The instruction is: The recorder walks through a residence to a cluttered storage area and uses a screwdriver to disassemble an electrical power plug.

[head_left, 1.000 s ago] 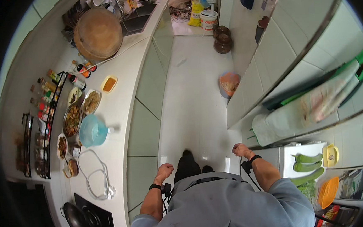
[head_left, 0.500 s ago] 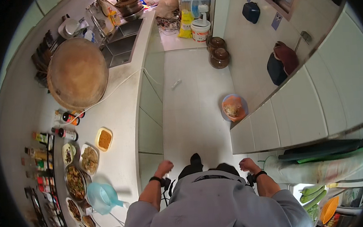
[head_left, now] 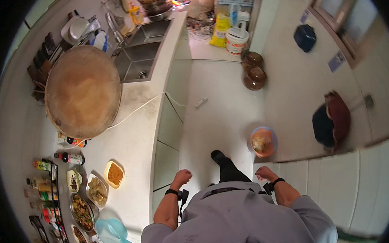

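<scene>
My left hand (head_left: 182, 178) hangs beside the counter edge, its fingers loosely curled and no object showing in them. On my other side, my right hand (head_left: 265, 174) is also curled, with nothing visible in it. Both wrists carry black bands with small devices. Nearest my left arm, on the white counter (head_left: 137, 169), are a light-blue plastic ladle (head_left: 111, 233), a yellowish dish of orange-brown food (head_left: 115, 174) and a white dish of pale food (head_left: 97, 191). Ahead of my right hand, a bin with an orange liner (head_left: 262, 142) stands on the floor.
A large round wooden board (head_left: 83, 90) leans at the back left, near the double sink (head_left: 141, 58). A white cord (head_left: 138, 108) crosses the counter and hangs over its edge. Brown lidded jars (head_left: 254, 75) and a white bucket (head_left: 237, 41) stand farther ahead. Cloth items (head_left: 332, 122) hang at right.
My body has moved forward along the floor, with one foot stepping ahead. The bin, jars and sink appear closer, and the vegetables at the lower right are out of view. Both hands stay curled.
</scene>
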`<state>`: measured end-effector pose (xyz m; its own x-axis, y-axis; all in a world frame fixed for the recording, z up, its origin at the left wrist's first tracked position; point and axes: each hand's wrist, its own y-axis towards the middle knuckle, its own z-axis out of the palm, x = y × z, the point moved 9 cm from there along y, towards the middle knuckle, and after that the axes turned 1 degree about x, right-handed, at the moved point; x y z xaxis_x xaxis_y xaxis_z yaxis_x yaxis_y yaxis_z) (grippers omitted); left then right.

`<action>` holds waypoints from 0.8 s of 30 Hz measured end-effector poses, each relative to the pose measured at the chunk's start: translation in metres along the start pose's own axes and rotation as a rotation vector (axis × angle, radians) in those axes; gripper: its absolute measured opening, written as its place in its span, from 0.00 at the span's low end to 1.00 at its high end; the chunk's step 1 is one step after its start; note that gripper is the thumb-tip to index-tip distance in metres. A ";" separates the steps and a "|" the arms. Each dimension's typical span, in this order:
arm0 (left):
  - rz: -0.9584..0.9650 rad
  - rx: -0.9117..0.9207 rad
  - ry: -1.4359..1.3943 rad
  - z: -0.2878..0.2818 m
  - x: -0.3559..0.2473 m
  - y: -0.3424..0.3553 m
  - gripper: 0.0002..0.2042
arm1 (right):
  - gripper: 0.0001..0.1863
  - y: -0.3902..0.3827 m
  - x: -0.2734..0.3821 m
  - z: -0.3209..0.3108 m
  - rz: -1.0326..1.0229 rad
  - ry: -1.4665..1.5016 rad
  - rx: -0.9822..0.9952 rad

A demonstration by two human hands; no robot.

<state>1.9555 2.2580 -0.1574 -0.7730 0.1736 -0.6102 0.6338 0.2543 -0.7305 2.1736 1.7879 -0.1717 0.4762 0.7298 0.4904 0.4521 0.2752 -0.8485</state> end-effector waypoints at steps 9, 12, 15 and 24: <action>-0.300 -0.272 -0.362 -0.053 0.045 -0.019 0.10 | 0.10 0.170 0.255 -0.095 -0.578 -0.556 0.160; -0.392 -0.323 -0.363 -0.051 0.040 -0.028 0.09 | 0.14 0.171 0.349 -0.090 -0.278 0.071 0.227; -0.329 -0.323 -0.322 -0.052 -0.020 -0.007 0.10 | 0.14 0.178 0.396 -0.094 -0.361 -0.016 0.277; -0.242 -0.345 -0.361 -0.062 -0.105 0.054 0.13 | 0.16 0.225 0.325 -0.070 -0.062 -0.160 0.334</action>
<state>2.0692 2.3129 -0.1136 -0.7980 -0.2501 -0.5484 0.3464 0.5542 -0.7569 2.4827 2.0431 -0.1895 0.3198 0.7867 0.5280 0.1931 0.4915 -0.8492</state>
